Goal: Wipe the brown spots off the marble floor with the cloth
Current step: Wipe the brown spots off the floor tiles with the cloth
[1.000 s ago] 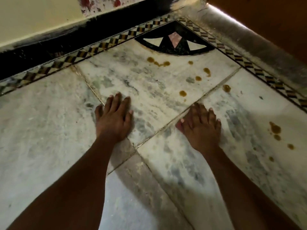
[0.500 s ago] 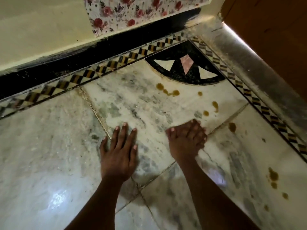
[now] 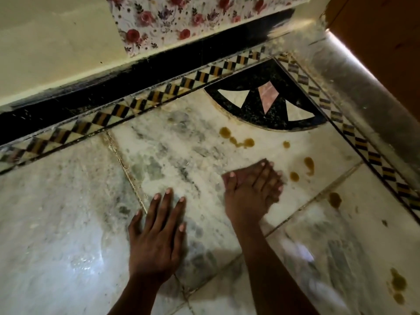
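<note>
- Flat on the marble floor (image 3: 68, 201), left hand (image 3: 156, 237) lies with fingers straight and spread;
- right hand (image 3: 250, 192), blurred, presses fingers together, straight; cloth hidden;
- nearest spots (image 3: 294, 176) just beside its fingertips.

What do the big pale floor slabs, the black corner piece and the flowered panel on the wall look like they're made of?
Pale slabs: likely polished marble, given the grey veining and glossy glare. Black corner piece: apparently speckled dark stone, perhaps granite, inlaid with white and pink stone wedges. Flowered panel: a smooth printed rose pattern, possibly tile or sticker film; the picture cannot settle which.
</note>
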Demonstrator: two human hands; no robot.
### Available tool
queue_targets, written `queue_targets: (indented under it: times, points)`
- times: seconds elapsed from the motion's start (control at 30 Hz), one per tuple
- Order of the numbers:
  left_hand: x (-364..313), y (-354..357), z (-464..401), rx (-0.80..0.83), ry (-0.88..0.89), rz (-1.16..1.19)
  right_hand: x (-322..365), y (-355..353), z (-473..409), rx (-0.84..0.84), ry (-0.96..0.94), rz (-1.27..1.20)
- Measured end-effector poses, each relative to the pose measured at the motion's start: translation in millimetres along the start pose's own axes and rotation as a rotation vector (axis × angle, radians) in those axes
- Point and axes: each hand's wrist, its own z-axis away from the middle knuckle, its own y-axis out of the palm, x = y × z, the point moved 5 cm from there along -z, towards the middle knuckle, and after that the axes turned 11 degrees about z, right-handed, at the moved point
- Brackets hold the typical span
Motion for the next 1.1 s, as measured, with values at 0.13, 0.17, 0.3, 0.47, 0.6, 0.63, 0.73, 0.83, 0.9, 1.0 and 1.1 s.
queue_targets:
  times: [0.13,0.17,0.3,0.47,0.6,0.63,0.73,0.83,0.9,1.0,1.1]
  points:
    - [1.3,-0.2,1.0,-0.002,0.002,-0.013,31.3,-7.5,36.4,-0.026,-0.336,0.021]
    - [0.6,-0.2,-0.1,0.0,-0.004,-0.012,24.0,-11.0,45.5,-0.031,-0.435,0.021]
    - [0.3,-1.6,1.0,0.018,-0.012,0.014,-32.8,-16.2,53.9,-0.017,-0.416,0.092]
    - [0.3,0.5,1.1,0.022,-0.012,0.004,5.2,-8.2,-12.2,-0.046,0.019,-0.011]
    - [1.3,1.6,-0.5,0.001,0.002,-0.009,71.9,-6.8,-21.0,-0.025,-0.137,-0.021]
    - [2.5,1.8,-0.1,-0.005,0.0,-0.015,77.6,-9.0,-2.8,-0.033,-0.269,0.006]
    - [2.3,2.0,0.0,-0.007,0.002,-0.019,42.7,-17.9,43.2,-0.024,-0.506,0.03]
    - [2.3,-0.3,0.5,-0.019,0.011,0.004,7.4,-12.5,18.1,-0.023,-0.327,0.084]
    - [1.7,-0.2,0.9,-0.026,0.017,0.012,18.3,-11.0,-20.6,-0.075,-0.055,0.046]
    - [2.4,2.2,1.3,-0.032,0.022,0.0,78.2,-3.3,-74.5,0.13,0.06,-0.096]
    - [3.6,2.7,-0.3,-0.027,0.014,-0.006,132.4,-3.3,-66.9,0.17,-0.342,0.001]
